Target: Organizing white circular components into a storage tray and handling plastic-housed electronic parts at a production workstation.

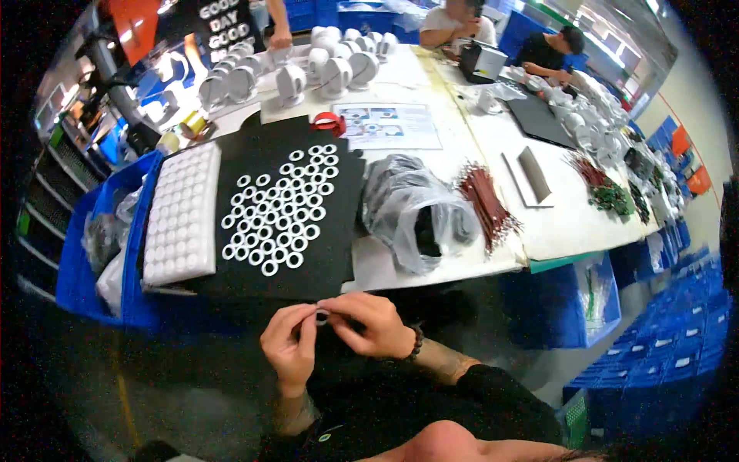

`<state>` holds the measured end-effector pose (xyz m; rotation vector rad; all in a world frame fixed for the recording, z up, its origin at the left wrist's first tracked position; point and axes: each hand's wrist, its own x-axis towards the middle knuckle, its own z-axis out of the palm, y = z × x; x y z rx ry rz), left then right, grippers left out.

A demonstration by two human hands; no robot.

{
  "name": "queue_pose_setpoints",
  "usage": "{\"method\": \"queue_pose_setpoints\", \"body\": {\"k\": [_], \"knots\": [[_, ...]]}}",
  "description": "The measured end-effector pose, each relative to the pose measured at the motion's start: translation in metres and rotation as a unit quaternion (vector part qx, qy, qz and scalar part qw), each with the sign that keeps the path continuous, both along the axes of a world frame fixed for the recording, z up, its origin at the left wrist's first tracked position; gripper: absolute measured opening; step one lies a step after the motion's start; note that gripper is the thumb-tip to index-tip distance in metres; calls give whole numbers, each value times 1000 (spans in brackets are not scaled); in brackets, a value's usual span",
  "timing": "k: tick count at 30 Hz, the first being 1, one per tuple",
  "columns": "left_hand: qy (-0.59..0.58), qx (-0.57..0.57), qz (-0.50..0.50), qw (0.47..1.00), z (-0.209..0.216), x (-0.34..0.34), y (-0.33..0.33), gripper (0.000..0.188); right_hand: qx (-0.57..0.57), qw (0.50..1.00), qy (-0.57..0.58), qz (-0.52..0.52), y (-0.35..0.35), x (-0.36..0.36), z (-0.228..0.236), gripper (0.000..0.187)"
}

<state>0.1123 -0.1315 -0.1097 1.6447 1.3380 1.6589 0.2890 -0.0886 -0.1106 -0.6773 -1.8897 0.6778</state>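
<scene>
In front of the table's near edge, my left hand [291, 339] and my right hand [377, 327] meet, with fingertips closed on a small white ring [322, 316] between them. Fingers cover part of the ring. A dark bead bracelet circles my right wrist. Beyond my hands a black mat [327, 269] covers the table's left part. Many similar white rings with dark centres [269, 268] lie scattered flat on it. On the mat's left side rests a white tray [181, 215] with rows of round pockets or pieces.
Right of the mat lie an open plastic bag [392, 200] and a bundle of red wires [483, 200]. Farther back are a printed sheet [389, 127], red tape [329, 122] and white round-headed devices [339, 77]. A blue bin [85, 262] stands left. Other people work across the table.
</scene>
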Motion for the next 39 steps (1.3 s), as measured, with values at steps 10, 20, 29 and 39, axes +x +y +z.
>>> {"method": "queue_pose_setpoints", "body": {"k": [10,20,29,39], "knots": [[-243,-130,-64,959,45,32,-24,15,-434,880,162,109,-25,33,36,29],[-48,-51,190,979,44,-31,8,14,99,880,173,-432,2,154,17,15],[144,-31,312,939,57,-79,13,15,-39,904,-85,-418,26,180,-9,27],[305,33,310,900,33,-62,-20,25,-28,928,-154,-337,29,193,-21,30]]}}
